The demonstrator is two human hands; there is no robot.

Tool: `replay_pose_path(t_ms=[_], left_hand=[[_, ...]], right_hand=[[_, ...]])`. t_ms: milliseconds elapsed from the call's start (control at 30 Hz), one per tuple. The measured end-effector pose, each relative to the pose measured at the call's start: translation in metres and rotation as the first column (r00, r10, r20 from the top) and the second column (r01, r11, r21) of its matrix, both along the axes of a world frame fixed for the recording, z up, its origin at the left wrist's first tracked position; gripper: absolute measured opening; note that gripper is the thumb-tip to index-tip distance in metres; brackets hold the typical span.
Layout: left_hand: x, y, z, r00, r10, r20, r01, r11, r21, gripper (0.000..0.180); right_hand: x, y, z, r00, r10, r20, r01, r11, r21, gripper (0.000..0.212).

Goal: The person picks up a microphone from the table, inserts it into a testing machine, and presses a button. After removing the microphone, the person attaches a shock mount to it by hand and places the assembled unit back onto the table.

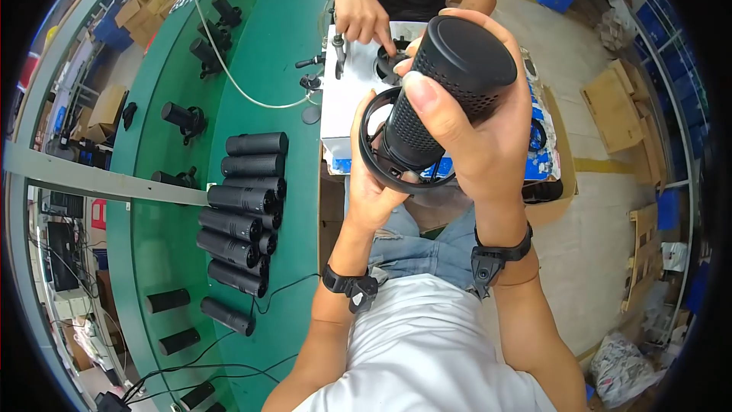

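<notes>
Up close in front of me is a black cylinder [467,53] with a smooth domed end and small holes round its side. It is tilted, with its domed end up and to the right. My right hand [492,141] wraps round it, the thumb pressed on the perforated side. At its lower end is a black ring-shaped base [366,154], which looks joined to the cylinder. My left hand [372,200] grips this ring from the left and below. Part of its fingers is hidden behind the ring.
On the green bench [293,206] to my left lie several black cylinders [232,223], stacked. Black units with bases [183,118] stand farther along. A co-worker's hand [362,15] touches a black part over a white box [343,118]. Cardboard boxes [614,107] stand at right.
</notes>
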State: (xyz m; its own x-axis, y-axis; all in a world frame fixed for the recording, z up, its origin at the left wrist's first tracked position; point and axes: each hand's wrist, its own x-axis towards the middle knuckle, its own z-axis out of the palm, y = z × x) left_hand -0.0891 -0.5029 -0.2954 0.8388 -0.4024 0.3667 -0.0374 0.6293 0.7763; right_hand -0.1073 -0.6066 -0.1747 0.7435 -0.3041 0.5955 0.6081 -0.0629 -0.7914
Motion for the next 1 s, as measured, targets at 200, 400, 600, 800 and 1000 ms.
replay_pose_path(t_ms=[200, 400, 600, 800, 1000], left_hand=[[-0.009, -0.004, 0.005, 0.979, 0.133, 0.156, -0.139, 0.99, 0.032, 0.094], [-0.01, 0.002, 0.005, 0.99, 0.14, 0.03, -0.14, 0.99, 0.008, 0.079], [-0.01, 0.002, 0.005, 0.996, 0.038, -0.078, -0.047, 0.993, -0.113, 0.078], [-0.006, 0.009, 0.011, 0.995, -0.036, -0.089, 0.028, 0.995, -0.092, 0.077], [0.001, 0.012, 0.0, 0.985, -0.115, -0.13, 0.099, 0.988, -0.122, 0.098]], right_hand=[[-0.007, -0.006, 0.0, 1.0, 0.0, -0.014, 0.0, 1.0, -0.001, 0.052], [-0.008, -0.008, -0.004, 1.0, 0.017, 0.023, -0.017, 1.0, 0.002, 0.053], [-0.017, 0.007, 0.007, 0.998, -0.008, -0.068, 0.009, 1.0, 0.014, 0.056], [-0.019, 0.007, 0.005, 0.997, -0.083, -0.001, 0.083, 0.996, -0.042, 0.059], [-0.023, 0.009, 0.006, 0.997, -0.039, -0.073, 0.042, 0.999, 0.026, 0.059]])
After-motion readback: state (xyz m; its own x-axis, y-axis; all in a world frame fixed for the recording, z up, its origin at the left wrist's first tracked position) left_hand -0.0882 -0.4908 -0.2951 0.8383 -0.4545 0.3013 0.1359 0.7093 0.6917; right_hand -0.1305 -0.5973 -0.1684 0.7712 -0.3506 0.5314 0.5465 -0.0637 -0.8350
